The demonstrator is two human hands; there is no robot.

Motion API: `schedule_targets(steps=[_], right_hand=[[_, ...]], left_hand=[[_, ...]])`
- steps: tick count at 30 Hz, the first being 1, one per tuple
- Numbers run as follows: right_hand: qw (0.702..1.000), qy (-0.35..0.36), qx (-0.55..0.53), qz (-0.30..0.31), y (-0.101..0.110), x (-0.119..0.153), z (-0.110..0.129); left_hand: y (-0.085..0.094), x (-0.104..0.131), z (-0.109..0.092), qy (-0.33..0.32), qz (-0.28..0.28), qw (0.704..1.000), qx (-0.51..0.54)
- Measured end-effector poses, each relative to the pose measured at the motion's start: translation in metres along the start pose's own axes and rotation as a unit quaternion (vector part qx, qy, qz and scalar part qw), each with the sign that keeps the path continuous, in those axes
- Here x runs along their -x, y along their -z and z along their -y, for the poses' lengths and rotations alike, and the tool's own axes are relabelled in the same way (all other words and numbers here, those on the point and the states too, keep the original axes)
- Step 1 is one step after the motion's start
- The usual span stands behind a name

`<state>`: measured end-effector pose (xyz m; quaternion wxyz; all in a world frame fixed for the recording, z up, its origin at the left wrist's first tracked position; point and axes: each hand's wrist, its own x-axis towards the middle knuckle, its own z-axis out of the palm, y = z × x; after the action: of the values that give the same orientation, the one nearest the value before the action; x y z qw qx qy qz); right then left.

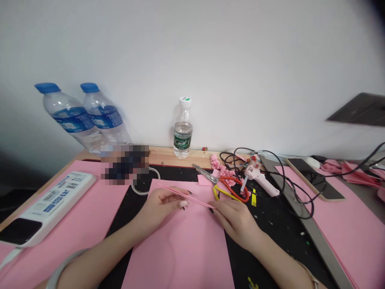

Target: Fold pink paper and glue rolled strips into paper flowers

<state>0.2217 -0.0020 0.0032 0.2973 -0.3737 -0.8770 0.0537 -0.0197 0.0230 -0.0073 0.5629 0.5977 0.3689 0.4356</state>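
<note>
A thin pink piece of folded paper, seen nearly edge-on, stretches between my two hands. My left hand pinches it toward its left end, with the thumb below and the fingers behind. The right end is gripped by the fingertips of my right hand. Under both hands lies a large flat sheet of pink paper. Just beyond my right hand are scissors with metal blades, beside red and yellow handles that partly overlap.
Crumpled pink scraps lie behind the scissors. A glue gun with black cables sits to the right, near a phone. A small water bottle stands by the wall, two larger bottles at left, above a white power bank.
</note>
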Motion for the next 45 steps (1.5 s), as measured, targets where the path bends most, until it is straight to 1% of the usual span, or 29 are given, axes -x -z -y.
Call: schedule_targets(steps=[3,7,9,11,13,14,16,17,18,20,21,22,23,24,26,28,31,33,35,38,40,42,45], right_hand=[[0.999,0.033,0.010,0.018,-0.004,-0.002,0.010],[0.998,0.058,0.020,0.018,-0.008,-0.004,0.021],[0.998,0.061,0.007,0.029,-0.009,-0.004,0.024],[0.998,0.057,-0.021,0.031,-0.008,-0.003,0.022],[0.999,0.034,-0.034,0.000,-0.004,-0.002,0.014],[0.999,0.011,-0.026,-0.031,0.000,-0.001,0.007],[0.993,-0.067,0.031,-0.088,0.009,0.001,-0.012],[0.984,-0.116,0.070,-0.120,0.014,0.003,-0.024],[0.971,-0.161,0.109,-0.136,0.019,0.004,-0.037],[0.940,-0.230,0.200,-0.155,0.029,0.009,-0.063],[0.920,-0.269,0.242,-0.148,0.033,0.012,-0.075],[0.901,-0.313,0.273,-0.124,0.036,0.016,-0.086],[0.885,-0.353,0.288,-0.097,0.038,0.019,-0.096],[0.876,-0.381,0.287,-0.067,0.039,0.023,-0.104],[0.872,-0.402,0.276,-0.040,0.038,0.028,-0.114],[0.874,-0.402,0.269,-0.040,0.037,0.030,-0.118],[0.870,-0.410,0.264,-0.070,0.038,0.027,-0.119],[0.866,-0.419,0.261,-0.085,0.042,0.023,-0.115],[0.871,-0.410,0.245,-0.113,0.047,0.019,-0.109],[0.884,-0.390,0.164,-0.197,0.050,0.013,-0.093],[0.882,-0.406,0.082,-0.227,0.048,0.010,-0.081],[0.878,-0.422,-0.016,-0.226,0.045,0.009,-0.069],[0.887,-0.396,-0.164,-0.172,0.039,0.008,-0.054]], left_hand=[[-0.007,0.001,0.000,0.010,0.047,0.998,0.032],[-0.009,0.001,0.002,0.018,0.071,0.996,0.059],[-0.009,0.001,0.003,0.020,0.069,0.995,0.064],[-0.008,0.002,0.004,0.040,0.050,0.995,0.082],[-0.007,0.002,0.004,0.083,0.031,0.987,0.132],[-0.007,0.001,0.004,0.108,0.028,0.980,0.166],[-0.006,0.001,0.003,0.153,0.029,0.961,0.228],[-0.006,0.001,0.002,0.171,0.029,0.953,0.250],[-0.006,0.001,0.002,0.185,0.028,0.946,0.266],[-0.005,0.001,0.002,0.207,0.026,0.936,0.284],[-0.005,0.001,0.002,0.214,0.024,0.933,0.289],[-0.005,0.001,0.003,0.220,0.021,0.932,0.289],[-0.005,0.001,0.003,0.224,0.017,0.932,0.283],[-0.005,0.001,0.004,0.229,0.014,0.935,0.272],[-0.004,0.000,0.004,0.241,0.007,0.940,0.241],[-0.003,0.000,0.003,0.256,0.008,0.943,0.211],[-0.002,0.001,-0.001,0.266,0.018,0.949,0.171],[-0.003,0.003,-0.004,0.260,0.029,0.955,0.140],[-0.004,0.005,-0.006,0.245,0.038,0.963,0.103],[-0.005,0.008,-0.009,0.227,0.056,0.971,0.039],[-0.006,0.009,-0.012,0.223,0.075,0.972,0.000],[-0.007,0.009,-0.017,0.217,0.094,0.971,-0.039],[-0.008,0.007,-0.023,0.184,0.097,0.974,-0.095]])
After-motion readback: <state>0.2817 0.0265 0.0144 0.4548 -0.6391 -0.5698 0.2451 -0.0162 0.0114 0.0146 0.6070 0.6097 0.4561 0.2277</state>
